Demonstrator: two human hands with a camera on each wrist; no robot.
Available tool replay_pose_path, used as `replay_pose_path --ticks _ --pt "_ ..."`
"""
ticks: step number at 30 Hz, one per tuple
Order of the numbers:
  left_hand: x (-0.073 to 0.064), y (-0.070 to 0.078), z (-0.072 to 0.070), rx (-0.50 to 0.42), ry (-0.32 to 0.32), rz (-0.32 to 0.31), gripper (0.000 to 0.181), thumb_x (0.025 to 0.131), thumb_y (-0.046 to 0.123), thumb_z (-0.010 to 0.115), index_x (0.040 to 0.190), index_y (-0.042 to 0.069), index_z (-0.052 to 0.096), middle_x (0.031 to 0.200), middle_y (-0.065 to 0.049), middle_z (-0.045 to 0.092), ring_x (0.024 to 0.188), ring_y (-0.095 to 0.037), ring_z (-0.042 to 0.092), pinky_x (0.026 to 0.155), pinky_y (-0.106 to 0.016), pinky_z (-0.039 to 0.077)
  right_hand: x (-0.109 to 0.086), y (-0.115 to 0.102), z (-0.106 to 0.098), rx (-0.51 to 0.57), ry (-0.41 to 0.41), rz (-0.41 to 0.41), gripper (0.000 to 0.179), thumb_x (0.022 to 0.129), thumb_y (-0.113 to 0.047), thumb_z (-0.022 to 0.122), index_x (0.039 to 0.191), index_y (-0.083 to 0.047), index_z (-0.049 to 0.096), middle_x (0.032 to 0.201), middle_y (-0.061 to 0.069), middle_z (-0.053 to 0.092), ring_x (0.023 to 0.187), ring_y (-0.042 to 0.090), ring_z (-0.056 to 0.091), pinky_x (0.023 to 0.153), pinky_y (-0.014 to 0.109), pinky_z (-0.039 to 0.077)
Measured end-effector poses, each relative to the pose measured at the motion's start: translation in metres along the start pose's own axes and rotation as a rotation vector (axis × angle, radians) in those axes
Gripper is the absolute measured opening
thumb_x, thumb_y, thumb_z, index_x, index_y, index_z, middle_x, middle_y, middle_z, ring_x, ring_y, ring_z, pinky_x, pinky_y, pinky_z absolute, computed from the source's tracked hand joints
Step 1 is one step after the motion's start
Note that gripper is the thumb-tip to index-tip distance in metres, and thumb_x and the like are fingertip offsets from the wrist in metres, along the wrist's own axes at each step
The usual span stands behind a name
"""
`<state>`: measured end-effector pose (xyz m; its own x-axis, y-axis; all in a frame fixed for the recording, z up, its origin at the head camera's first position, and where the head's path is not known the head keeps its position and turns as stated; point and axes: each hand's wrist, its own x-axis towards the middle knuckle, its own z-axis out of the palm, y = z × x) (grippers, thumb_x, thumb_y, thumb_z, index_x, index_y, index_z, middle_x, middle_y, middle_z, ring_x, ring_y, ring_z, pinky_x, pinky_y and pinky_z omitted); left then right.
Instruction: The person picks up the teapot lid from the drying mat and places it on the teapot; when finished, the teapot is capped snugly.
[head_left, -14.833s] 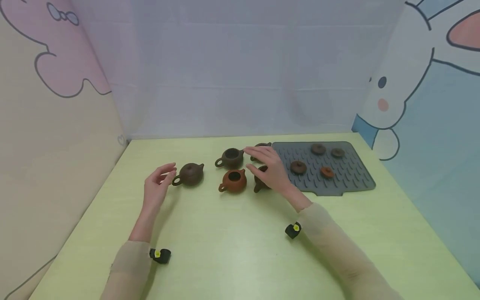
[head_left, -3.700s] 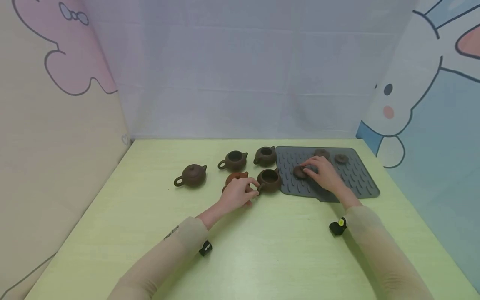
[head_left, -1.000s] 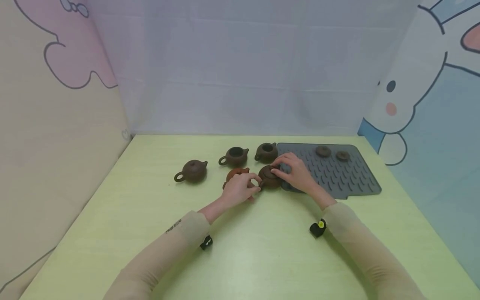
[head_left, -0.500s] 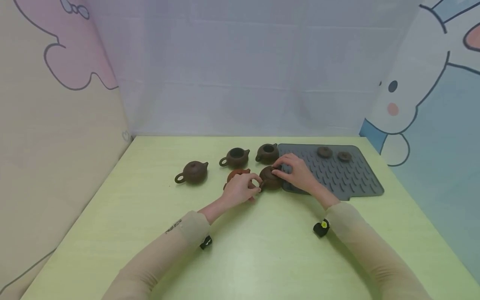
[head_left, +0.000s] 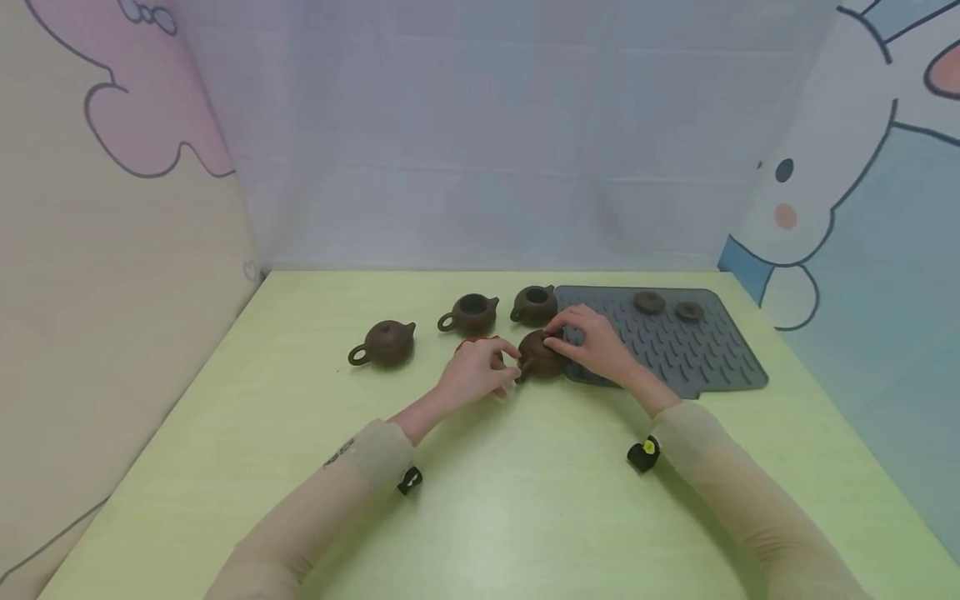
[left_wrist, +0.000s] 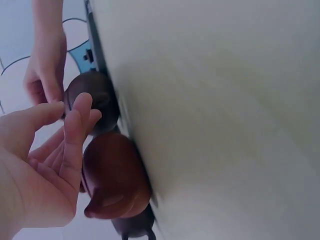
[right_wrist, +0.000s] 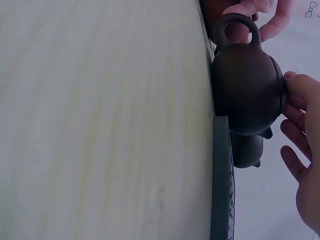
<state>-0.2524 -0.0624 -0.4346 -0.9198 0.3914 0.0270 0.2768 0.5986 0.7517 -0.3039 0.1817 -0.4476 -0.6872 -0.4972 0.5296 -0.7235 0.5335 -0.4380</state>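
In the head view my right hand reaches over the front dark brown teapot. The right wrist view shows its thumb and fingers pinching the teapot's lid, which sits in the mouth; the fingers hide its knob. My left hand hovers by the handle, fingers loosely bent and the handle loop unobstructed in the right wrist view. Behind that hand stands a reddish-orange teapot, mostly hidden in the head view.
Two lidless brown teapots stand behind, one left and one right. Farther left is a lidded brown teapot. A grey ridged mat at right bears two brown lids, one beside the other.
The right hand has carried a brown lid from the mat onto the front teapot. The orange lid has left the mat too. Lately the left hand has shifted slightly left, away from the handle.
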Motion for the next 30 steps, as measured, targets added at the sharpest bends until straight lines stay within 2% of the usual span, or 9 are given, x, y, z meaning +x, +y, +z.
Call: replay_pose_path --ticks 6,9,13,17,21,25,30 --pt "0.004 -0.005 -0.022 -0.091 0.027 0.085 0.025 0.093 0.023 0.067 0.117 0.015 0.067 0.084 -0.01 0.076 0.063 -0.023 0.072 0.056 -0.028 0.056 0.0 0.001 0.002 -0.002 0.008 -0.012 0.016 0.085 -0.016 0.078 0.099 -0.012 0.073 0.097 0.004 0.071 0.097 0.021 0.061 0.086 0.043 0.05" --pt "0.005 -0.009 -0.037 -0.136 0.08 0.139 0.024 0.093 0.023 0.068 0.117 0.018 0.067 0.09 -0.012 0.077 0.063 -0.024 0.071 0.056 -0.031 0.057 0.0 0.001 0.001 -0.002 0.013 -0.006 0.016 0.085 -0.016 0.078 0.099 -0.012 0.073 0.097 0.004 0.072 0.097 0.021 0.061 0.086 0.043 0.05" --pt "0.004 -0.019 -0.055 -0.141 0.184 0.18 0.027 0.094 0.023 0.068 0.121 0.016 0.067 0.096 -0.011 0.075 0.063 -0.021 0.071 0.057 -0.032 0.057 0.0 -0.001 -0.001 -0.001 0.003 0.016 0.016 0.085 -0.017 0.078 0.1 -0.011 0.073 0.098 0.005 0.072 0.098 0.022 0.061 0.087 0.044 0.05" --pt "0.005 -0.032 -0.067 -0.141 0.273 0.152 0.033 0.095 0.024 0.067 0.126 0.014 0.064 0.103 -0.008 0.072 0.068 -0.03 0.072 0.056 -0.03 0.056 0.0 -0.003 -0.002 0.005 -0.005 0.025 0.017 0.085 -0.017 0.078 0.1 -0.011 0.073 0.098 0.005 0.072 0.098 0.023 0.061 0.087 0.044 0.05" --pt "0.005 -0.045 -0.073 -0.125 0.331 0.103 0.036 0.094 0.022 0.068 0.129 0.019 0.063 0.114 -0.009 0.071 0.071 -0.036 0.073 0.055 -0.029 0.056 0.0 -0.003 -0.001 0.009 -0.004 0.025 0.017 0.085 -0.017 0.079 0.099 -0.012 0.073 0.098 0.004 0.071 0.099 0.022 0.061 0.089 0.044 0.05" --pt "0.007 -0.056 -0.075 -0.092 0.353 0.066 0.039 0.094 0.022 0.068 0.133 0.021 0.061 0.124 -0.014 0.068 0.067 -0.029 0.074 0.056 -0.027 0.057 0.0 -0.001 -0.001 0.015 -0.002 0.024 0.017 0.084 -0.017 0.079 0.099 -0.012 0.073 0.098 0.004 0.071 0.1 0.022 0.061 0.089 0.044 0.05" --pt "0.012 -0.066 -0.074 -0.048 0.328 0.0 0.043 0.095 0.02 0.066 0.137 0.02 0.058 0.131 -0.016 0.065 0.065 -0.023 0.074 0.056 -0.027 0.057 0.0 -0.001 -0.001 0.014 -0.005 0.024 0.017 0.084 -0.018 0.079 0.099 -0.013 0.073 0.098 0.003 0.071 0.1 0.021 0.061 0.089 0.044 0.05"
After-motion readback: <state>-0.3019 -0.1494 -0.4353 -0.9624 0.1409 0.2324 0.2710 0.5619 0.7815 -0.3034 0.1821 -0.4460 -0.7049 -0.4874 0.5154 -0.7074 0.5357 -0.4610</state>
